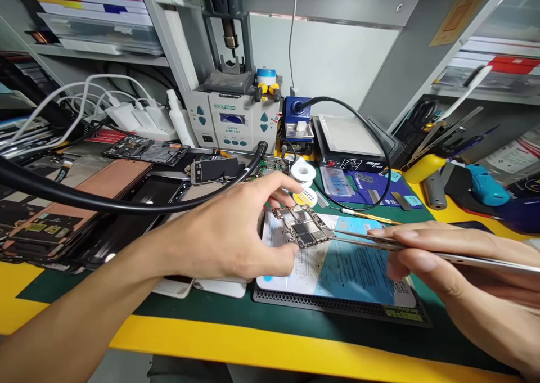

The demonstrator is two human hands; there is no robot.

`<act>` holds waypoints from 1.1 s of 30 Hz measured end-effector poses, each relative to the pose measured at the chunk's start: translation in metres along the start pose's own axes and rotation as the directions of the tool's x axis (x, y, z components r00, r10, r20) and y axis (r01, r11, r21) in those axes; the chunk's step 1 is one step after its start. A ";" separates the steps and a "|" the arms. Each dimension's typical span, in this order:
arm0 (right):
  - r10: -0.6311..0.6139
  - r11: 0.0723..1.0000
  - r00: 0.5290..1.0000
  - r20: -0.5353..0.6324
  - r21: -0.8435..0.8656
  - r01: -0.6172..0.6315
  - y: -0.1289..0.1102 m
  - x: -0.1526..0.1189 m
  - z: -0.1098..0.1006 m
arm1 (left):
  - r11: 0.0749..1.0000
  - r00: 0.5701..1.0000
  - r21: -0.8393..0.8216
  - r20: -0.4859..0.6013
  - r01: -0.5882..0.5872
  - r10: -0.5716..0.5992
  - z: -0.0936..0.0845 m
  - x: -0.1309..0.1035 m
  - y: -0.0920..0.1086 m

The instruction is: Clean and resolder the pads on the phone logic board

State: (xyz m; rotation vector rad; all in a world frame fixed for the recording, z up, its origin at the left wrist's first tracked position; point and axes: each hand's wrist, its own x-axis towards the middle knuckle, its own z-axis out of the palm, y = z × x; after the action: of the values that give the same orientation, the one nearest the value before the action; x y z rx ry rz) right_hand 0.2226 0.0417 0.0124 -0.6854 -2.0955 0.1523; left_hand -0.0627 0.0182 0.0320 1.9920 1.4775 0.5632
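Between the thumb and fingers of my left hand (240, 231) is a small circuit board (302, 226), tilted and raised over a blue and white sheet (358, 265). My right hand (455, 276) is closed around metal tweezers (396, 245), whose tips reach the board's right edge. Whether the tips grip the board or only touch it, I cannot tell. The sheet lies on a dark perforated pad (337, 304). A gold-coloured pen-like tool (371, 216) lies just behind the sheet.
A grey soldering station (234, 118) stands at the back, its thick black hose (126, 204) crossing the left side. Phone parts (97, 192) are piled at left. Behind the hands are a solder spool (302, 172) and a flat heating device (350, 147); tools (434, 163) stand at right.
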 end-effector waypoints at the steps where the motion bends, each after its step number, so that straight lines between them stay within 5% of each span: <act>1: -0.021 1.000 1.000 -0.003 0.001 0.021 0.000 0.000 0.000 | 1.000 1.000 -0.027 -0.004 -0.001 0.001 0.001 0.000 -0.001; 11: -0.100 0.995 0.995 0.022 -0.018 0.100 -0.002 -0.004 -0.001 | 0.990 0.999 -0.137 -0.014 0.034 -0.036 0.002 -0.001 0.001; 17: -0.082 0.995 0.996 -0.026 0.062 0.084 -0.007 0.005 -0.004 | 0.986 0.992 -0.166 -0.122 0.015 -0.036 0.009 -0.004 0.004; 33: -0.083 0.991 0.996 -0.034 0.097 0.086 -0.007 0.005 -0.006 | 0.986 0.991 -0.165 -0.130 0.017 -0.038 0.008 -0.005 0.003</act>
State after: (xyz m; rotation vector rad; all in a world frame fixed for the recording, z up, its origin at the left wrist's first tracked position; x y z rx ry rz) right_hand 0.2220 0.0378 0.0222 -0.5354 -2.0697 0.1956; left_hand -0.0564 0.0111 0.0282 1.8346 1.4832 0.7927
